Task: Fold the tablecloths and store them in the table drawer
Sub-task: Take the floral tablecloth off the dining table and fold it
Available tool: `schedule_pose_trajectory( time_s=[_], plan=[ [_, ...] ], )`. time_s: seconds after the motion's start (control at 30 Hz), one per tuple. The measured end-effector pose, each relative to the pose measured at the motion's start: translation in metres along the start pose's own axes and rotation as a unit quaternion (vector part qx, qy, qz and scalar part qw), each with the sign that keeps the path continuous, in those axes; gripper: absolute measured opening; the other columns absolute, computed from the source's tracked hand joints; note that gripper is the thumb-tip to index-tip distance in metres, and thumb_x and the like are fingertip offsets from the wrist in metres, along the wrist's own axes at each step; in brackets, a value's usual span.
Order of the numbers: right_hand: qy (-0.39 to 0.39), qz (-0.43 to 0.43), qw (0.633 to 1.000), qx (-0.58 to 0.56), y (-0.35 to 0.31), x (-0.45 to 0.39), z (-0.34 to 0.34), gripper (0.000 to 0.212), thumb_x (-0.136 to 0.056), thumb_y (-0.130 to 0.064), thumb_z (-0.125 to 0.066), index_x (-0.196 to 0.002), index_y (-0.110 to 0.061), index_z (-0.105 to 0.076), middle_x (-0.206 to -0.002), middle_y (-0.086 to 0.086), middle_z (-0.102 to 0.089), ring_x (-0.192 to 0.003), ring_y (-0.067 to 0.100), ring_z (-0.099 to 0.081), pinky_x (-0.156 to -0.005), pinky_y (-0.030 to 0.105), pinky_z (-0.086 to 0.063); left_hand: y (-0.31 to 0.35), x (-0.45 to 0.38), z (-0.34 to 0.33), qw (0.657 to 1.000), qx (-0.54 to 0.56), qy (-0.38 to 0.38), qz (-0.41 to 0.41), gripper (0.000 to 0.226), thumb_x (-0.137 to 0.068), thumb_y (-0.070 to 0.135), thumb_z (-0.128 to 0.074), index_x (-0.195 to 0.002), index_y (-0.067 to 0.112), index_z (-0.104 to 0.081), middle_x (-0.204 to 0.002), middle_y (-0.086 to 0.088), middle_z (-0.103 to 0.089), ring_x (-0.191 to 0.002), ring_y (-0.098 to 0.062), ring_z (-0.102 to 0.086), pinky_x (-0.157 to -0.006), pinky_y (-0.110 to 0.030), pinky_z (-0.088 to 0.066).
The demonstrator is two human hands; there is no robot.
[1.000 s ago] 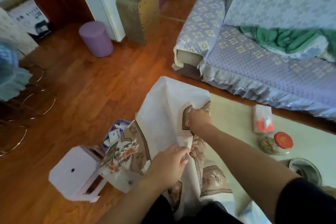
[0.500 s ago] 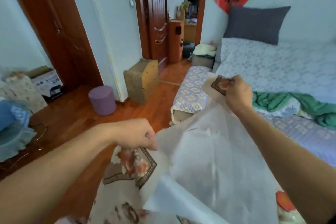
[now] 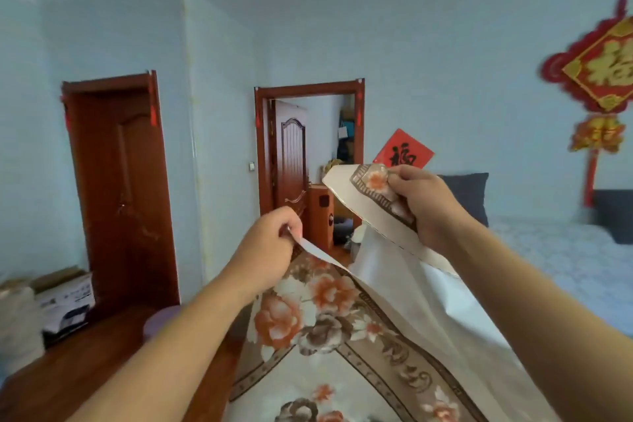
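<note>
A cream tablecloth point(image 3: 329, 315) with orange and brown flowers and a patterned border hangs raised in front of me, its white underside showing on the right. My left hand point(image 3: 270, 247) pinches one edge of the cloth at centre. My right hand point(image 3: 423, 202) grips a printed corner higher up and to the right. The cloth stretches between both hands and drapes down out of the frame. The table and its drawer are not in view.
A closed wooden door point(image 3: 123, 188) stands at left, an open doorway point(image 3: 308, 161) at centre. A bed point(image 3: 561, 260) with a dark pillow point(image 3: 469, 195) lies at right. Boxes point(image 3: 65, 301) and a purple stool point(image 3: 159, 320) sit on the wooden floor at lower left.
Both hands have lifted the tablecloth from the table up to chest height and spread apart. The view has tilted up from the floor and table to the walls and doors.
</note>
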State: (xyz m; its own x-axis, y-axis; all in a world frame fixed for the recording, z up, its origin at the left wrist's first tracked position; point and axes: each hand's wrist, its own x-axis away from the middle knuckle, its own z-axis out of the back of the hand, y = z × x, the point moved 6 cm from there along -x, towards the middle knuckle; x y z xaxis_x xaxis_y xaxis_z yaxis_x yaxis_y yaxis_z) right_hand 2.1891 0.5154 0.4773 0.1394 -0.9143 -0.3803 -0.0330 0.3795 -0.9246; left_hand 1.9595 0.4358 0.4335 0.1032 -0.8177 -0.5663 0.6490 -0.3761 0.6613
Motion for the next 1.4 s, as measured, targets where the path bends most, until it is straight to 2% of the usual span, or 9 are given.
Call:
schedule_pose_trajectory(
  time_s=[0.17,0.43,0.57,0.73,0.8,0.87,1.03,1.23,1.4],
  plan=[
    [-0.049,-0.079,0.992,-0.080,0.036,0.018,-0.012,0.027,-0.105,-0.013,-0.045,-0.119,-0.004,-0.067,-0.104,0.016,-0.075,-0.077,0.020,-0.067,-0.067,0.029,-0.052,-0.023,0.038,-0.042,0.992,0.121,0.002,0.030,0.028,-0.089,0.012,-0.043,-0.066,0.022,-0.054,-0.066,0.000,-0.056,-0.070,-0.020,-0.058,-0.067,-0.037,-0.044],
    [-0.220,-0.182,0.953,-0.104,0.114,0.056,-0.027,0.018,-0.101,-0.016,-0.051,-0.102,-0.009,-0.067,-0.094,0.014,-0.068,-0.072,0.018,-0.064,-0.062,0.026,-0.055,-0.032,0.055,-0.049,0.989,0.120,-0.013,-0.082,0.016,-0.092,0.037,-0.069,-0.101,0.025,-0.075,-0.108,0.012,-0.060,-0.112,-0.018,-0.059,-0.100,-0.043,-0.051],
    [-0.268,-0.215,0.935,-0.093,0.135,0.068,-0.037,0.024,-0.103,-0.019,-0.052,-0.118,-0.002,-0.060,-0.113,0.025,-0.061,-0.097,0.031,-0.060,-0.083,0.039,-0.051,-0.015,0.053,-0.054,0.977,0.152,-0.109,-0.100,0.023,-0.092,0.026,-0.064,-0.110,0.026,-0.078,-0.143,0.025,-0.054,-0.138,0.001,-0.045,-0.114,-0.026,-0.040],
    [-0.290,-0.215,0.930,-0.070,0.142,0.072,-0.046,0.018,-0.103,-0.019,-0.052,-0.115,-0.007,-0.059,-0.113,0.027,-0.056,-0.092,0.029,-0.059,-0.089,0.046,-0.049,-0.015,0.053,-0.054,0.981,0.181,-0.045,-0.053,0.022,-0.097,0.008,-0.063,-0.108,0.020,-0.079,-0.107,0.012,-0.077,-0.109,-0.008,-0.069,-0.100,-0.032,-0.054],
    [-0.262,-0.170,0.948,0.066,0.134,0.075,-0.044,0.026,-0.104,-0.026,-0.053,-0.111,-0.003,-0.062,-0.114,0.031,-0.064,-0.091,0.026,-0.062,-0.091,0.049,-0.052,-0.016,0.052,-0.055,0.987,0.150,-0.009,-0.054,0.021,-0.098,0.012,-0.063,-0.104,0.023,-0.079,-0.099,0.012,-0.076,-0.102,-0.011,-0.070,-0.094,-0.031,-0.056],
    [-0.182,-0.072,0.964,0.183,0.110,0.081,-0.035,0.026,-0.103,-0.040,-0.049,-0.112,-0.024,-0.066,-0.112,0.013,-0.070,-0.091,0.012,-0.066,-0.084,0.039,-0.057,-0.012,0.053,-0.056,0.991,0.119,0.012,-0.062,0.021,-0.098,0.016,-0.063,-0.100,0.032,-0.077,-0.096,0.018,-0.074,-0.098,-0.007,-0.069,-0.089,-0.024,-0.055],
    [-0.185,0.082,0.960,0.191,0.063,0.114,-0.029,0.032,-0.093,-0.050,-0.064,-0.121,-0.035,-0.064,-0.114,-0.014,-0.070,-0.110,0.006,-0.065,-0.095,0.034,-0.053,0.007,0.057,-0.058,0.996,0.070,0.019,-0.058,0.020,-0.098,0.022,-0.064,-0.092,0.039,-0.072,-0.088,0.028,-0.070,-0.092,0.011,-0.062,-0.074,-0.002,-0.042],
    [-0.109,0.035,0.966,0.233,0.062,0.115,-0.017,0.017,-0.099,-0.026,-0.061,-0.099,-0.029,-0.077,-0.088,-0.009,-0.076,-0.082,0.004,-0.071,-0.075,0.029,-0.059,0.013,0.063,-0.061,0.996,0.068,0.021,-0.048,0.014,-0.098,0.021,-0.064,-0.097,0.028,-0.077,-0.089,0.024,-0.069,-0.093,0.021,-0.056,-0.077,0.006,-0.034],
    [0.036,0.032,0.909,0.415,0.056,0.057,0.018,0.035,-0.098,-0.017,-0.057,-0.064,-0.018,-0.064,-0.063,-0.001,-0.056,-0.065,0.015,-0.051,-0.056,0.028,-0.036,0.001,0.066,-0.062,0.992,0.123,-0.011,-0.012,0.013,-0.098,0.024,-0.064,-0.097,0.030,-0.076,-0.099,0.017,-0.070,-0.099,0.004,-0.063,-0.083,-0.008,-0.046]
  ],
)
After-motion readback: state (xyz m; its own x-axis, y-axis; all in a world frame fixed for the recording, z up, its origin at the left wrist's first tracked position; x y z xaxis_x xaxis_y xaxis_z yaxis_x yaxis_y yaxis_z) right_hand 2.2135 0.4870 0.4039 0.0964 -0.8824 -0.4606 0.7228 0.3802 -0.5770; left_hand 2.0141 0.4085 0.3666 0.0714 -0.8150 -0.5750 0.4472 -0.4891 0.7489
